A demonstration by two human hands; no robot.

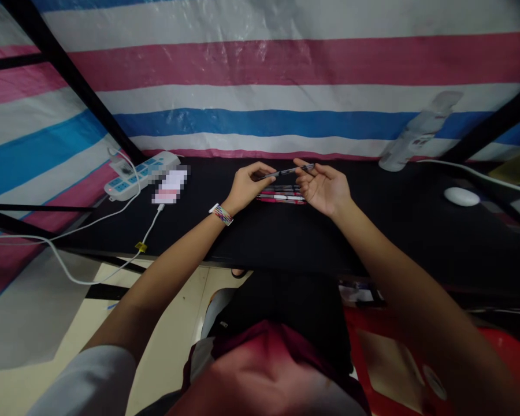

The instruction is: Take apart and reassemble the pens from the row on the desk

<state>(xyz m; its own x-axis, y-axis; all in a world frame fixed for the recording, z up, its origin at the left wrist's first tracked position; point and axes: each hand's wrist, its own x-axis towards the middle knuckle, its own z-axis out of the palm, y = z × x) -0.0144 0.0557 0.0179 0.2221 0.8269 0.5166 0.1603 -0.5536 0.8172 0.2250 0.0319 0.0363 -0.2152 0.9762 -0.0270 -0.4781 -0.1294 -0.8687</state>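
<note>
A slim pen (285, 172) with a clear and dark barrel is held up level between my two hands, a little above the black desk. My left hand (248, 185), with a woven band at its wrist, pinches the pen's left end between thumb and fingers. At the other end, my right hand (323, 186) grips the pen's tip with thumb and forefinger, palm turned up and the other fingers loosely curled. Just below them several pens (281, 198) lie side by side on the desk, some with red or pink parts; my right hand partly hides their right ends.
On the left of the black desk (264, 237) are a white power strip (130, 182) and a phone (171, 185) on a white cable (151, 225). A clear bottle (409, 138) and a white mouse (461, 196) stand at the right. Striped plastic sheeting (251, 121) hangs behind.
</note>
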